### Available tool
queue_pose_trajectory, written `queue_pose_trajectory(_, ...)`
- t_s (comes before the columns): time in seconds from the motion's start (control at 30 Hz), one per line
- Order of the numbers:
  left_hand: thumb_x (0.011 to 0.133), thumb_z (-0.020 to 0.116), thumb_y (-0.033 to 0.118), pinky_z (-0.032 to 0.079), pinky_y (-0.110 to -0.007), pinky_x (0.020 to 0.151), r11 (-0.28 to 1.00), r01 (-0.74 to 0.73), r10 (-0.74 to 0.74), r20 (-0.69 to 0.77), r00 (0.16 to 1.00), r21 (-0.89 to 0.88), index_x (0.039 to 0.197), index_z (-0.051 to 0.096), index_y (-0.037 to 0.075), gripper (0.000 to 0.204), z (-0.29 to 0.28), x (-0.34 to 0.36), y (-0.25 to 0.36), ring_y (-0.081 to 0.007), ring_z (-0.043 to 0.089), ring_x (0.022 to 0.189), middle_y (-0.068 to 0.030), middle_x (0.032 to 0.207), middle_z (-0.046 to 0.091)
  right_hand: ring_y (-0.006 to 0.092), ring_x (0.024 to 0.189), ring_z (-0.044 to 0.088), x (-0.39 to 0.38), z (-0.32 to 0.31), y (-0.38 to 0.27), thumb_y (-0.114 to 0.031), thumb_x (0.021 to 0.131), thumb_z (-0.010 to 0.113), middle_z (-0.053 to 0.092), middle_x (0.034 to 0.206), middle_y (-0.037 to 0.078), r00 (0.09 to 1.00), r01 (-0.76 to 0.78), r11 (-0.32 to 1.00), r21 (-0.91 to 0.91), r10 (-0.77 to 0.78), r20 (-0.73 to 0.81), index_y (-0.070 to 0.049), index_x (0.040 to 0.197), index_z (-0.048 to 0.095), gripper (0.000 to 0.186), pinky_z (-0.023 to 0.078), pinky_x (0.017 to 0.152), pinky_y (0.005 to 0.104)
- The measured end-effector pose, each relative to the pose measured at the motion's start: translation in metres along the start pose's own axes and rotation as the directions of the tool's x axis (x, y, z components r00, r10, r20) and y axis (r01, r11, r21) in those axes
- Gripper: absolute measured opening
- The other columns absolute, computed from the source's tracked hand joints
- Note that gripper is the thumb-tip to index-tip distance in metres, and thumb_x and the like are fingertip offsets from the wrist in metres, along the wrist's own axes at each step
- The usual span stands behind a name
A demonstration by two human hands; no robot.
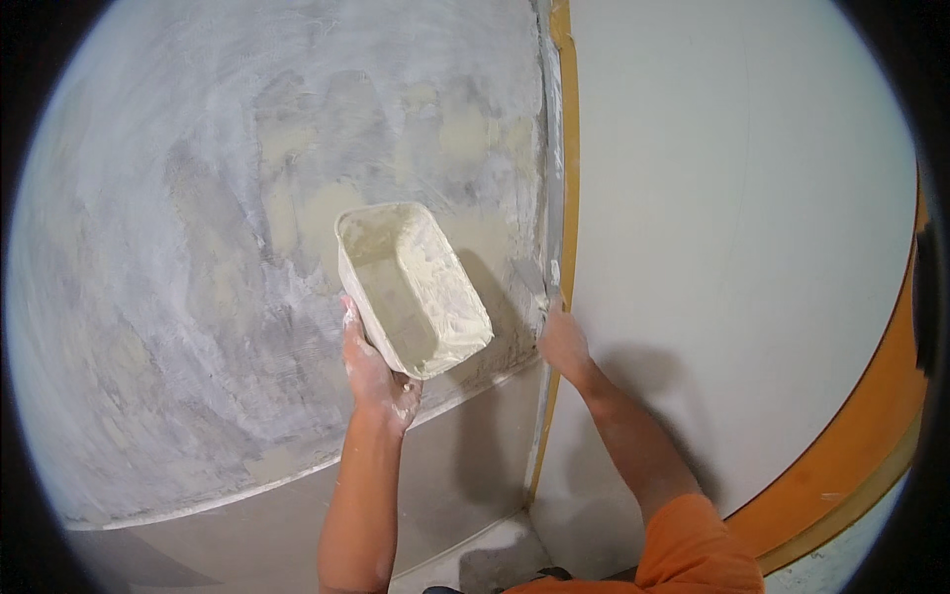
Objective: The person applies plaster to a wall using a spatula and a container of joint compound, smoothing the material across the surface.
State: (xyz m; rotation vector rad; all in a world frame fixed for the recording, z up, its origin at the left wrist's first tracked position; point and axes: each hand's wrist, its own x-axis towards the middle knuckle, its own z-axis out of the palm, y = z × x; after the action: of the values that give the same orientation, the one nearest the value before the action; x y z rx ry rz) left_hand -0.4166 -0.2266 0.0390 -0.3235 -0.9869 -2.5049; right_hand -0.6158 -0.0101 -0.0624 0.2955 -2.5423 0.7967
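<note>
My left hand [373,371] grips a pale rectangular tub [389,292] from below and along its left side, fingers smeared white. Thick cream plaster [447,302] coats the tub's right inner wall and near end. The tub is tilted, its opening facing me. To its right, my right hand [564,345] is closed around a putty knife [554,287], mostly hidden by the fist. Its blade is at the inner corner where the grey patchy wall [218,247] meets the smooth pale wall [732,178]. Whether the blade touches the wall I cannot tell.
Yellow tape [571,129] runs down the corner along the pale wall. A white ragged edge [297,482] marks the bottom of the plastered area, above a smoother grey strip [435,495]. At far right curves an orange band [841,445].
</note>
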Motion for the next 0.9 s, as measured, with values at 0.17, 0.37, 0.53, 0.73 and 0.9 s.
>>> queue_pose_trajectory(0.17, 0.105, 0.034, 0.049, 0.056, -0.041, 0.091, 1.0, 0.003, -0.004, -0.031, 0.999, -0.029, 0.138, 0.046, 0.009, 0.053, 0.01, -0.005, 0.0, -0.0264, 0.06, 0.113, -0.0098, 0.131, 0.055, 0.0498, 0.096, 0.063, -0.006, -0.002, 0.008, -0.01, 0.086, 0.057, 0.066, 0.099, 0.032, 0.989, 0.022, 0.991, 0.135, -0.002, -0.145, 0.006, 0.131, 0.046, 0.049, 0.05, 0.088, 0.0538)
queue_pose_trajectory(0.37, 0.105, 0.035, 0.047, 0.056, -0.041, 0.09, 0.998, 0.03, -0.035, -0.09, 0.995, -0.051, 0.137, 0.048, 0.01, 0.051, -0.003, -0.001, -0.011, -0.027, 0.061, 0.112, -0.0098, 0.131, 0.055, 0.032, 0.075, 0.064, 0.004, -0.045, -0.003, -0.016, 0.088, 0.063, 0.065, 0.085, 0.016, 0.997, 0.063, 0.871, 0.487, -0.078, 0.01, -0.003, 0.123, 0.052, 0.04, 0.052, 0.069, 0.0425)
queue_pose_trajectory(0.53, 0.104, 0.034, 0.053, 0.046, -0.043, 0.102, 0.996, 0.033, -0.038, -0.068, 0.997, -0.082, 0.145, 0.041, 0.008, 0.061, 0.002, -0.004, -0.016, -0.0275, 0.052, 0.125, -0.0098, 0.14, 0.05, 0.0079, 0.052, 0.043, -0.02, -0.105, -0.043, -0.01, 0.09, 0.06, 0.049, 0.07, 0.0, 0.897, -0.312, 0.398, 0.863, -0.177, 0.406, -0.007, 0.104, 0.054, 0.016, 0.037, 0.044, 0.0255)
queue_pose_trajectory(0.73, 0.104, 0.034, 0.053, 0.047, -0.044, 0.102, 0.997, -0.035, 0.021, -0.176, 0.984, -0.074, 0.143, 0.042, 0.009, 0.06, -0.005, -0.009, -0.017, -0.0285, 0.053, 0.124, -0.01, 0.138, 0.051, 0.0057, 0.048, 0.039, -0.029, -0.094, -0.046, -0.007, 0.089, 0.057, 0.046, 0.069, -0.002, 0.844, -0.38, 0.152, 0.912, -0.345, 0.41, -0.007, 0.101, 0.052, 0.013, 0.031, 0.041, 0.0227)
queue_pose_trajectory(0.9, 0.105, 0.033, 0.047, 0.056, -0.044, 0.091, 0.99, -0.05, 0.01, -0.285, 0.958, -0.132, 0.136, 0.048, 0.008, 0.052, 0.023, -0.007, -0.011, -0.0281, 0.06, 0.112, -0.0098, 0.128, 0.056, 0.0058, 0.048, 0.04, -0.055, -0.102, -0.078, -0.006, 0.088, 0.058, 0.045, 0.069, -0.003, 0.892, -0.433, -0.013, 0.901, -0.152, 0.426, -0.006, 0.101, 0.053, 0.013, 0.03, 0.041, 0.0234)
